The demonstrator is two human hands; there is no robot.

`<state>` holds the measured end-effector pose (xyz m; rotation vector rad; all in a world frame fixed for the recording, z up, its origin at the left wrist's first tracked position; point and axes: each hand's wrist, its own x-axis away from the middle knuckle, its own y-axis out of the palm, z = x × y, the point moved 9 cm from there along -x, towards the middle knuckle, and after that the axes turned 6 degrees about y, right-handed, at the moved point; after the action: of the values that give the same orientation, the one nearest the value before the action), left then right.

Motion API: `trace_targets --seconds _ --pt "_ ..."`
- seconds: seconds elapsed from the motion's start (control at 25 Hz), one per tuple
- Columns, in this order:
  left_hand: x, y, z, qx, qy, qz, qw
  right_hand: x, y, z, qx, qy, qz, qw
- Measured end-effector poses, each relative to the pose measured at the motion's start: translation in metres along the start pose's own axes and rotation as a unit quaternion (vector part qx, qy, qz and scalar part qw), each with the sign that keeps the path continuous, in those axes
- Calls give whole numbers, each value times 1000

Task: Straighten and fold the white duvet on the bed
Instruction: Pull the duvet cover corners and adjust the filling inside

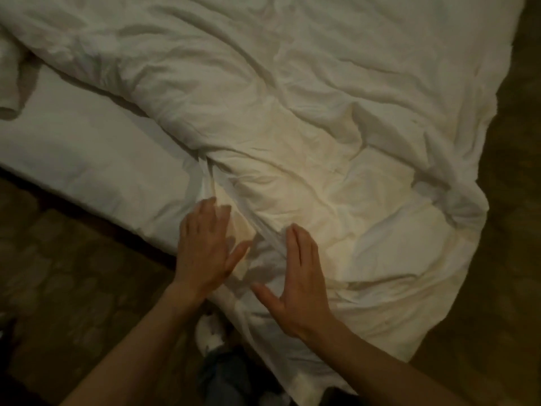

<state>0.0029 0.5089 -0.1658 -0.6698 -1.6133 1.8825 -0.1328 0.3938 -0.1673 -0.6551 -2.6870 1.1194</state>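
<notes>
Two bare hands, head view. Left hand (205,250): fingers straight, flat on a bunched fold at the near edge of the crumpled white fabric duvet (336,118). Right hand (298,279): fingers straight, thumb spread, palm down on the same duvet just beside the left. Duvet: wrinkled, spread over the white-sheeted bed (82,148), its near corner hanging over the edge above the dark patterned floor (73,265).

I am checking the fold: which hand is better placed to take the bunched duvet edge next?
Probably the left hand: its fingers already lie on the bunched edge of the duvet. The right hand lies flat beside it.
</notes>
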Motion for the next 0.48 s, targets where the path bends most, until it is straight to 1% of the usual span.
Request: trace_targets --seconds 0.08,0.12,0.2,0.24,0.32,0.36,0.48 --pt "-10 11 1 1 164 -37 986 4 5 -5 9 25 23 999" --pt "-13 16 -3 -3 226 -53 973 4 6 -9 11 38 42 998" --pt "-22 22 -17 -23 323 -52 945 2 12 -15 -3 78 66 995" --pt "-27 25 -24 -32 353 -44 934 2 19 -14 -12 107 73 991" --pt "-35 24 -33 -17 396 -33 918 9 37 -14 -25 163 91 982" --pt "-37 23 -34 -2 417 -29 908 14 44 -16 -28 177 103 978" --pt "-38 21 -32 18 478 -48 877 18 59 -27 -36 216 137 966"
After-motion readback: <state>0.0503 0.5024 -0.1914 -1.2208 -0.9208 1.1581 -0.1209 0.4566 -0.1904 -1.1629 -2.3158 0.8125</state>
